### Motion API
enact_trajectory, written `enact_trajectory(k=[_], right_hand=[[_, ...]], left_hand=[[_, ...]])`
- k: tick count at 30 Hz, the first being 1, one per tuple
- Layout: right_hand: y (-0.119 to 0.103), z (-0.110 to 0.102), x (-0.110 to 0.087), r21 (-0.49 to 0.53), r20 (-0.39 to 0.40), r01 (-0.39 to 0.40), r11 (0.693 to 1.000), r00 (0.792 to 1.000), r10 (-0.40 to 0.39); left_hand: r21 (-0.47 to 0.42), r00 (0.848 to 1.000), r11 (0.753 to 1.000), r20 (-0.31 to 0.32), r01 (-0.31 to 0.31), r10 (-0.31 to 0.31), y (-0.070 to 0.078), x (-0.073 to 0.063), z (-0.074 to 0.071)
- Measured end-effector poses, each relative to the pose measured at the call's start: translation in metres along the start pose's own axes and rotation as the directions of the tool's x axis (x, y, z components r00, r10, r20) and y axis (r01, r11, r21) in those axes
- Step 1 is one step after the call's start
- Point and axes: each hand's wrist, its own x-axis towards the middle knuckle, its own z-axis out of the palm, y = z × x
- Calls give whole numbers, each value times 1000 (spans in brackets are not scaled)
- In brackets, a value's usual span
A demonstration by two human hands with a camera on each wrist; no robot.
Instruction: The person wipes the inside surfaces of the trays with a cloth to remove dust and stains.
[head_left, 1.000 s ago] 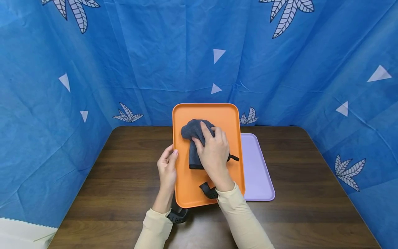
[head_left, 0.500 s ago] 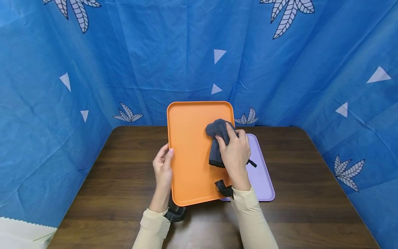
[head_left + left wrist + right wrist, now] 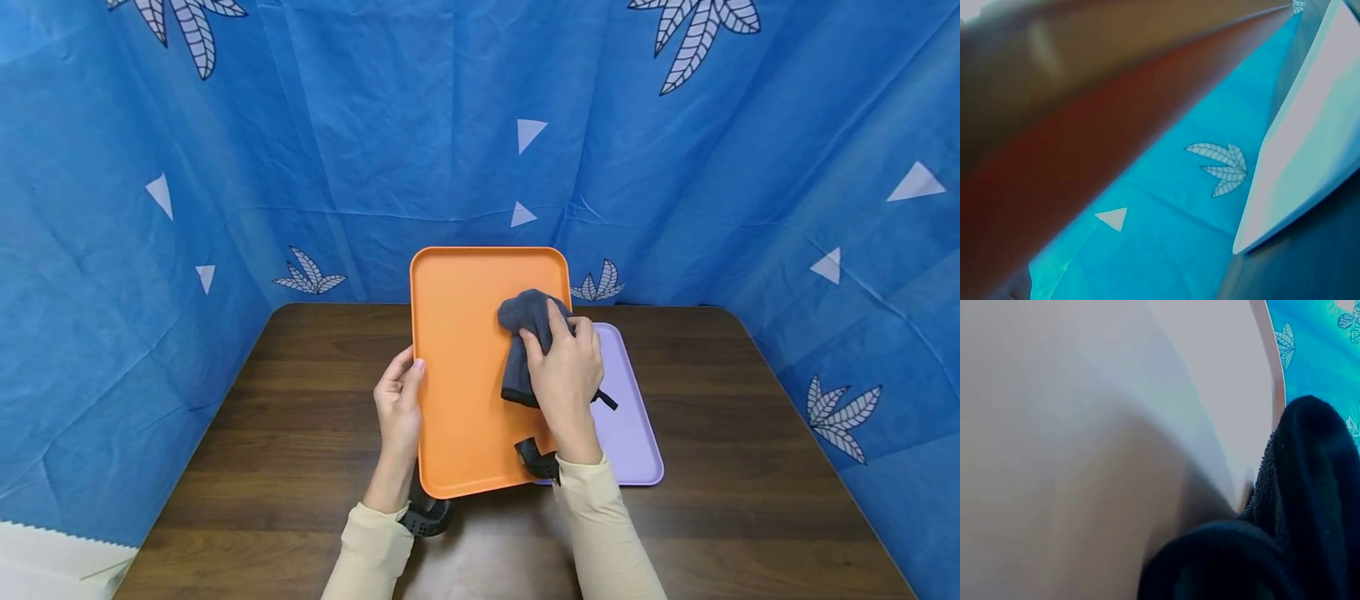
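An orange tray [image 3: 461,375] is held up at a tilt in the head view, its inner face toward me. My left hand [image 3: 397,404] grips its left edge, thumb on the rim and fingers behind. My right hand [image 3: 566,375] holds a bunched dark grey cloth [image 3: 517,367] with black edging against the tray's right side. A black loop of the cloth sticks out to the right of that hand. In the right wrist view the dark cloth [image 3: 1316,487] lies in folds close to the tray surface [image 3: 1085,456].
On the brown wooden table [image 3: 750,433] lies a purple tray [image 3: 630,417], partly covered in view by the orange tray and right hand. Blue patterned curtains [image 3: 360,150] close off the back and sides. Both wrists wear black straps.
The cloth and right hand have moved right across the tray, from its middle to its right edge. The orange tray shifted left, then slightly back right.
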Motion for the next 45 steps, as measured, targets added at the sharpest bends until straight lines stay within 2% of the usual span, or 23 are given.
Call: enact_trajectory(k=[4, 14, 20, 26, 32, 45], right_hand=[[-4, 2, -3, -12, -19, 20, 1000, 1000, -21], [-27, 9, -14, -14, -30, 141, 990, 989, -141], [-43, 13, -24, -45, -38, 241, 969, 969, -243], [-57, 17, -36, -72, -32, 327, 942, 943, -330], [-59, 18, -38, -67, -38, 338, 939, 939, -341], [-53, 16, -36, -34, -41, 354, 935, 934, -355]], left_hand=[[9, 1000, 1000, -1, 6, -6, 0, -1, 1], [21, 1000, 1000, -1, -7, 7, -2, -2, 3], [-12, 1000, 1000, 5, -9, 10, -4, -3, 5], [-3, 1000, 1000, 20, -22, 22, -5, -3, 6], [-17, 998, 999, 54, -39, 40, -5, -3, 5], [-5, 1000, 1000, 20, -11, 11, -5, -3, 6]])
